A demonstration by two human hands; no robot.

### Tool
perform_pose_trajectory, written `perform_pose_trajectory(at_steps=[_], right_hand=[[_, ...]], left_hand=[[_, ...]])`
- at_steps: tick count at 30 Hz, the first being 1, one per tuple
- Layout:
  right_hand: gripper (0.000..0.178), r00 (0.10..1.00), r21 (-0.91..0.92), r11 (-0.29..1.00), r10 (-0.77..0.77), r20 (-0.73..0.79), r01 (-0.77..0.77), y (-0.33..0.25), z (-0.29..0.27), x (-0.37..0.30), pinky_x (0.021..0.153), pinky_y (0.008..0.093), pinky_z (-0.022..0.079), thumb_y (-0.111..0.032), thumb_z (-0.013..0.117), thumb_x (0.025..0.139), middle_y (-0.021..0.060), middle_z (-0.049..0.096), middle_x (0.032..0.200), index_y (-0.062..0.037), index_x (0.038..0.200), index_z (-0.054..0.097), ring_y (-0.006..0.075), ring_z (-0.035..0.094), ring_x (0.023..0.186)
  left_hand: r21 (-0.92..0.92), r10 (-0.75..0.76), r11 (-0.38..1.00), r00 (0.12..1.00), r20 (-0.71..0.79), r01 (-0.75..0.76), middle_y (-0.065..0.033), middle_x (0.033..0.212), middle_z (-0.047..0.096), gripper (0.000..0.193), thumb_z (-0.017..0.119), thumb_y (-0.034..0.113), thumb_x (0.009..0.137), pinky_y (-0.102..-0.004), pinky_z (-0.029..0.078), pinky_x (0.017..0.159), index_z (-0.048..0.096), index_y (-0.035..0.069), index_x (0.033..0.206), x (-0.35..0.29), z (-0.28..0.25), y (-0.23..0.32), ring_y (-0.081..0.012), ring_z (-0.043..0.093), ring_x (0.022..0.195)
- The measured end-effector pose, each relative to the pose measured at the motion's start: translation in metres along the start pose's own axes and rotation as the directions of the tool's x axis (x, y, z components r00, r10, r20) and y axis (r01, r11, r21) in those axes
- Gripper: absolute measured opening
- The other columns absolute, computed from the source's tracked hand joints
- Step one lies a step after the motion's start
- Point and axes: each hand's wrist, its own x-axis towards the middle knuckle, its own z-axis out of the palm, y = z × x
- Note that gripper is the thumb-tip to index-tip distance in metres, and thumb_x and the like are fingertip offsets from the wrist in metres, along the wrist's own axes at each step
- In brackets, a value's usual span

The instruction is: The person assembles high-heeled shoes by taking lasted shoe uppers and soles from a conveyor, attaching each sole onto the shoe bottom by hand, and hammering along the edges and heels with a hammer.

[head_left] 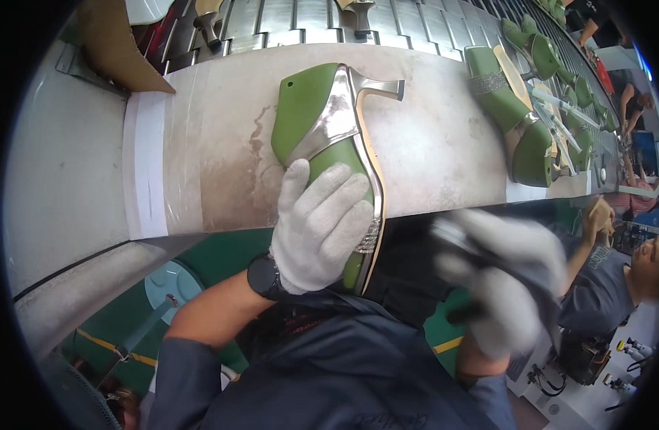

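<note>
A silver high-heeled sandal (342, 107) lies on its side on the worktable, fitted over a green shoe last (301, 100). Its heel points to the right, and its glittery strap and toe reach past the table's near edge toward my body. My left hand (322, 222), in a pale glove, grips the sandal's front half, fingers laid across the green last. Off to the right, over the table's near edge, my gloved right hand (505, 279) is smeared by motion. Whether it holds anything is too blurred to make out.
Several more sandals on green lasts (534, 154) lie at the right of the worktable (444, 158), with clear plastic tools among them. A slatted metal conveyor (308, 25) runs behind. A cardboard piece (118, 46) stands far left; a co-worker (609, 276) is at right.
</note>
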Motion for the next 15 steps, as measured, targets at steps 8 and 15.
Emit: perform_pose_trajectory(at_steps=[8,15], right_hand=[[0.049,0.916,-0.341,0.854,-0.33,0.229,0.393,-0.02,0.037,0.033,0.089,0.0361,0.065,-0.02,0.078,0.093,0.0268,0.079,0.119,0.0163,0.125,0.071,0.0295,0.079,0.105],[0.031,0.878,-0.246,0.962,0.015,0.478,0.117,-0.008,0.025,0.057,0.096,0.0318,0.061,0.008,0.076,0.095,0.0172,0.079,0.119,0.0014,0.125,0.074,0.0188,0.077,0.111]], left_hand=[[0.037,0.002,0.999,0.996,-0.092,0.002,-0.0163,0.14,0.067,0.045,0.074,0.006,0.09,-0.0626,0.029,0.132,0.061,0.006,0.133,-0.012,0.004,-0.009,-0.0371,0.064,0.133],[0.067,-0.011,0.998,0.995,-0.096,0.018,-0.0196,0.143,0.064,0.049,0.077,0.012,0.094,-0.0641,0.027,0.132,0.058,0.004,0.138,-0.012,-0.002,-0.008,-0.0409,0.062,0.135]])
